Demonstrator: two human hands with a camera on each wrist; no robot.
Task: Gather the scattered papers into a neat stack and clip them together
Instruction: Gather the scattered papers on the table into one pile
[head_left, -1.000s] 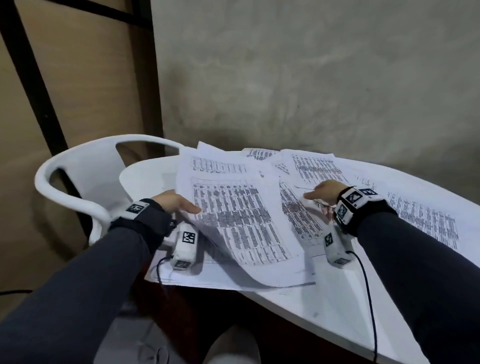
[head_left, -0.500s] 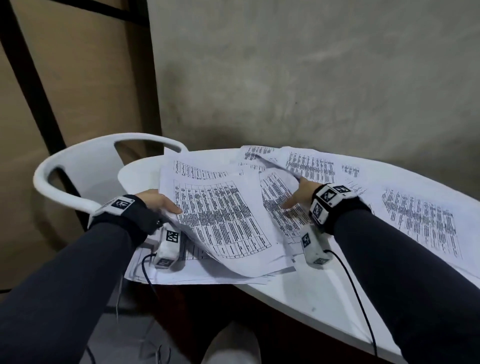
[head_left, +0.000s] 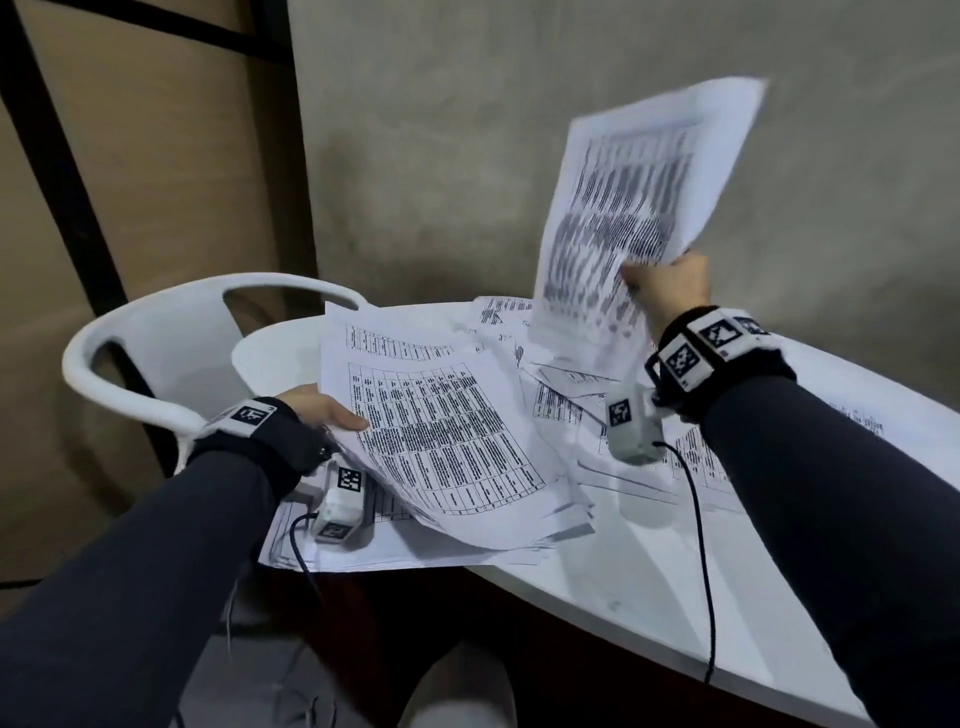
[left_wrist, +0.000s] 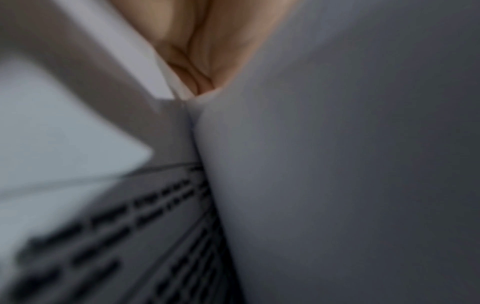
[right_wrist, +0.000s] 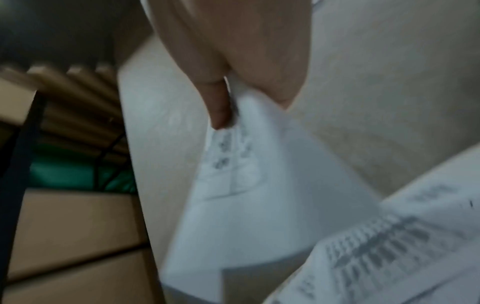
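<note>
Printed sheets lie in a loose pile (head_left: 447, 441) on the left part of a white round table (head_left: 649, 582). My left hand (head_left: 327, 410) grips the pile's left edge, thumb on the top sheet; the left wrist view shows my palm (left_wrist: 197, 51) against blurred paper (left_wrist: 337, 164). My right hand (head_left: 665, 286) is raised above the table and pinches a lifted sheet (head_left: 634, 208) by its lower edge, the page standing upright and motion-blurred. The right wrist view shows its fingers (right_wrist: 221, 107) pinching that paper (right_wrist: 246, 185). More sheets (head_left: 561, 395) lie scattered behind the pile. No clip is visible.
A white plastic chair (head_left: 156, 358) stands at the table's left side. A grey wall (head_left: 519, 130) rises close behind the table. Further sheets (head_left: 696, 452) lie under my right forearm. Cables hang from both wrist cameras over the table's near edge.
My right hand has left the table and lifted one sheet up high to the right. My left hand keeps its grip on the pile, whose top sheets have curled upward.
</note>
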